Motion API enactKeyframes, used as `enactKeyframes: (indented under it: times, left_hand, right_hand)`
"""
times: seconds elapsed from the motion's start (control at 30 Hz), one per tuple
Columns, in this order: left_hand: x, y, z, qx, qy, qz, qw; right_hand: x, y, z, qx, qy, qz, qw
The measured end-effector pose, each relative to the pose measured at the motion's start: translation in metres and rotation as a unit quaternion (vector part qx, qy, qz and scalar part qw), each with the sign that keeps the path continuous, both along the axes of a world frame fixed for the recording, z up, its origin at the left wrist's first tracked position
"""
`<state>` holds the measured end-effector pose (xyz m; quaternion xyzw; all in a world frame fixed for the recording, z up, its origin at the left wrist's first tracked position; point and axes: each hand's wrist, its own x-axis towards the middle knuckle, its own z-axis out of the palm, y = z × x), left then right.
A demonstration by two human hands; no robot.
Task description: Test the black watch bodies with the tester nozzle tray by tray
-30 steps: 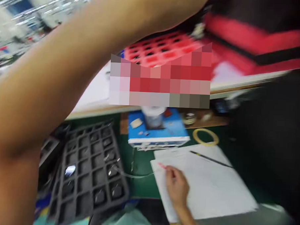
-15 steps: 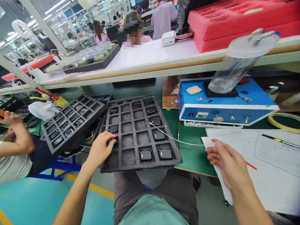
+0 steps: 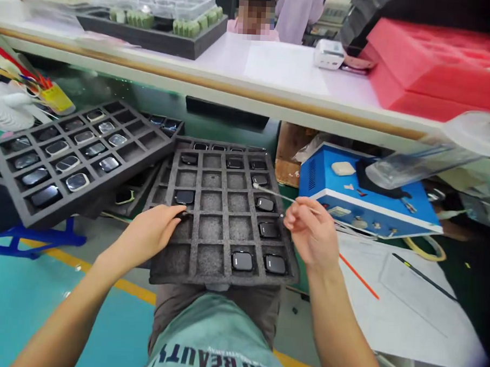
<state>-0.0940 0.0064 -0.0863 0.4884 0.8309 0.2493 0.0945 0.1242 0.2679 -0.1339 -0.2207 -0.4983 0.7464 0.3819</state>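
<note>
A dark foam tray (image 3: 211, 220) with square compartments lies in front of me, several black watches in its cells. My left hand (image 3: 162, 228) is at its left side, fingers pinched on a dark watch (image 3: 183, 215) that they mostly cover. Just past the tray's right edge is my right hand (image 3: 310, 224), its fingers closed on a thin white cable (image 3: 283, 196). The cable's round end (image 3: 256, 185) rests by a watch in the right column. Below it, another black watch (image 3: 269, 229) sits in its cell.
A second foam tray with watches (image 3: 84, 149) leans at the left. At the right stand a blue box (image 3: 330, 182) with a clear cylinder (image 3: 417, 153) and papers (image 3: 370, 297) with a red stick. A shelf (image 3: 216, 90) spans the back, holding red foam (image 3: 428, 78). A person sits beyond.
The view has turned and moved closer. My right hand has come left toward the tray with the cable, its fingers now more closed. My left hand stays at the same cell.
</note>
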Motion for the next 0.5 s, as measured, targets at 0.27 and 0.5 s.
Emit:
enactKeyframes:
  times: [0.27, 0.5]
  left_hand:
    - [0.017, 0.121, 0.006, 0.183, -0.399, 0.073, 0.896]
    - [0.026, 0.176, -0.02, 0.174, -0.538, 0.073, 0.821]
  right_hand:
    - [-0.057, 0.015, -0.007, 0.189, -0.027, -0.057, 0.98]
    - [-0.056, 0.017, -0.009, 0.161, 0.014, -0.061, 0.985]
